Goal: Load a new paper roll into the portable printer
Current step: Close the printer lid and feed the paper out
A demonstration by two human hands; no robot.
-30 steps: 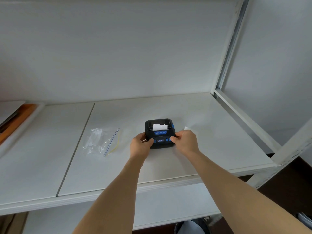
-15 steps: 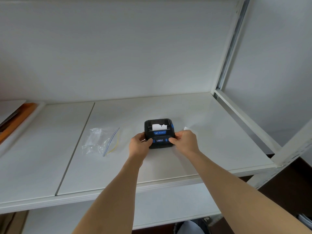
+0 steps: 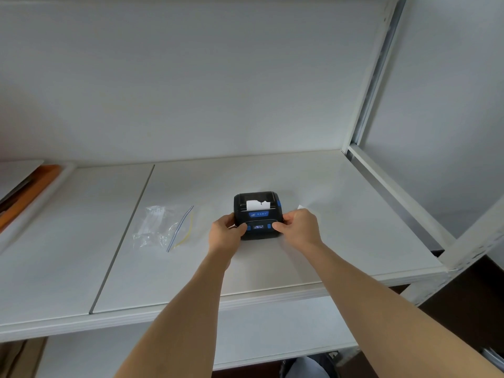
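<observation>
Where the white shelf (image 3: 341, 203) runs off to the far left, an orange-edged board (image 3: 30, 192) lies partly out of view. Right of the seam between the two shelf panels, a clear zip bag (image 3: 161, 227) lies flat, its blue and yellow seal strips running diagonally; what it contains cannot be made out.

Near the middle of the shelf sits the portable printer (image 3: 257, 214), black with blue trim, squarely facing the person. Its front panel carries a blue label with a small logo and light characters too small to read, and below that a tiny lit display between two blue buttons, its text also illegible. A short strip of white paper (image 3: 257, 205) with a ragged top edge sticks up from the slot behind the label.

Reaching in from below, the left hand (image 3: 225, 236) grips the printer's left side with curled fingers, thumb lying over the front by the left blue button. On the opposite side, the right hand (image 3: 298, 230) holds the printer the same way, thumb by the right button. Just beyond the right hand, a small white scrap (image 3: 300, 207) lies on the shelf.
</observation>
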